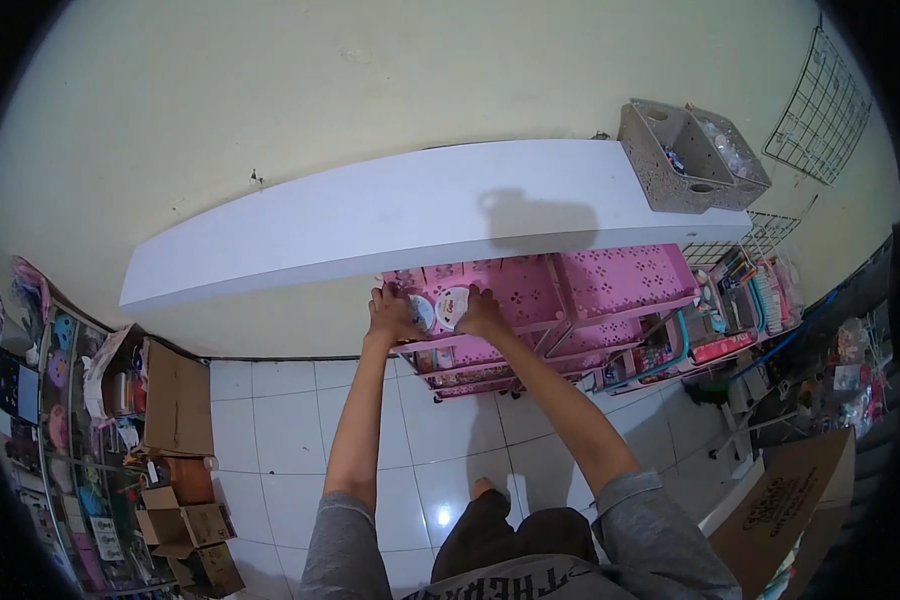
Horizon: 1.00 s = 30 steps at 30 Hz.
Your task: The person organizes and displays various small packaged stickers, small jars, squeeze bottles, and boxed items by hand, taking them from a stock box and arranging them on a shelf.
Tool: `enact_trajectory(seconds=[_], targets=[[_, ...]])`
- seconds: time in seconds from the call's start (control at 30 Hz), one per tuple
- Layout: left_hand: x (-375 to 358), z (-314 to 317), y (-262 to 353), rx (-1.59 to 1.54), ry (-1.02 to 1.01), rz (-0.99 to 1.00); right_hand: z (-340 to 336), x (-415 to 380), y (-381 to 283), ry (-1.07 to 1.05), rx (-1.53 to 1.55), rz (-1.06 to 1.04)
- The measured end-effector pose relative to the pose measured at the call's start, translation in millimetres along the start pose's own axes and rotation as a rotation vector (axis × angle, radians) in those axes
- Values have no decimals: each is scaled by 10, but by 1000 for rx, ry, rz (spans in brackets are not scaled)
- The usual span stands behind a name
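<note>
My left hand [394, 316] curls around a small round white item [423, 313] at the left end of a pink rack's top tray [515, 292]. Close beside it, my right hand [482, 314] grips another round white item [452, 307] with a reddish print on its face. Both pieces look like tubs or lids; their exact kind is too small to tell. My fingers hide part of their edges. The tray has flower-shaped holes, and more pink tiers show below it.
A white shelf [370, 215] juts from the wall just above the rack, with grey-brown baskets [660, 150] on its right end. A second pink tray [625, 278] adjoins on the right. Cardboard boxes [178, 400] stand at left, and a large carton [785, 510] at lower right.
</note>
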<state>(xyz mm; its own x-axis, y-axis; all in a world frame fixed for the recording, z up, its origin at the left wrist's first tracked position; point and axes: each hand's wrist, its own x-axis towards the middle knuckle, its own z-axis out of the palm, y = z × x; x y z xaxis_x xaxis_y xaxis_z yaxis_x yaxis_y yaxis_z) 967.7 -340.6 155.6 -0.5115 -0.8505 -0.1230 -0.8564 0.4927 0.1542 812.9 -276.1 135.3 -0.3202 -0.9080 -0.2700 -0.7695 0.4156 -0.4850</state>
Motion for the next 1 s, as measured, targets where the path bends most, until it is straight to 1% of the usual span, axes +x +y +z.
enact_trajectory(seconds=[0.03,0.07,0.1,0.13,0.17,0.2,0.23,0.27,0.3,0.33,0.37,0.4,0.43,0.47,0.5,0.53,0.57,0.6,0.63,0.67,0.7,0.77,0.8,0.83,0.87,0.93,0.97,1.0], targets=[[14,-13,-43,-57,-60,18,20,59,43,1,6,4],[54,49,-148,-52,-63,23,38,118,85,3,94,-17],[127,188,-306,-234,31,61,62,133,136,4,184,-36],[117,181,-348,-414,124,100,58,88,170,7,194,-28],[5,222,-382,-772,299,81,58,27,214,135,192,-120],[-136,151,-325,-926,423,4,40,-50,262,267,188,-208],[-281,66,-243,-1083,546,-74,-38,-208,312,281,196,-193],[-472,-4,-106,-1070,670,-153,-171,-476,371,354,360,-315],[-600,73,9,-1074,842,-175,-287,-751,461,429,519,-440],[-742,142,195,-1074,978,-192,-328,-1019,638,369,691,-457],[-839,231,415,-1026,1061,-236,-373,-1323,847,307,862,-473],[-960,304,672,-1061,1009,-280,-581,-1724,976,216,899,-371],[-1034,483,894,-1072,950,-240,-754,-2111,1138,131,940,-265],[-1078,645,1191,-1106,978,-155,-780,-2394,1434,147,908,-265],[-1157,719,1496,-1094,881,-109,-805,-2683,1704,177,871,-258],[-1260,716,1833,-1176,791,-21,-859,-2995,1900,211,820,-202],[-1374,700,2173,-1264,683,82,-944,-3336,2052,261,766,-131],[-1465,762,2466,-1361,561,166,-1033,-3657,2156,358,754,-74],[-1559,795,2789,-1330,529,235,-1114,-3977,2227,406,821,-100],[-1647,817,3125,-1362,462,312,-1198,-4286,2282,465,882,-129],[-1824,746,3476,-1404,373,394,-1280,-4618,2303,582,865,-68],[-2230,598,4133,-1445,177,553,-1457,-5197,2312,675,864,-98],[-2458,536,4437,-1512,73,649,-1511,-5502,2311,771,863,-33],[-2681,487,4706,-1571,-30,733,-1557,-5784,2311,831,878,-36],[-2913,453,4943,-1559,-112,798,-1563,-6055,2318,886,893,-49],[-3387,395,5364,-1594,-225,1060,-1531,-6580,2359,1030,896,-15],[-3587,403,5537,-1601,-319,1127,-1498,-6839,2402,1081,817,32],[-3756,392,5709,-1583,-362,1155,-1457,-7073,2428,1120,741,77]])
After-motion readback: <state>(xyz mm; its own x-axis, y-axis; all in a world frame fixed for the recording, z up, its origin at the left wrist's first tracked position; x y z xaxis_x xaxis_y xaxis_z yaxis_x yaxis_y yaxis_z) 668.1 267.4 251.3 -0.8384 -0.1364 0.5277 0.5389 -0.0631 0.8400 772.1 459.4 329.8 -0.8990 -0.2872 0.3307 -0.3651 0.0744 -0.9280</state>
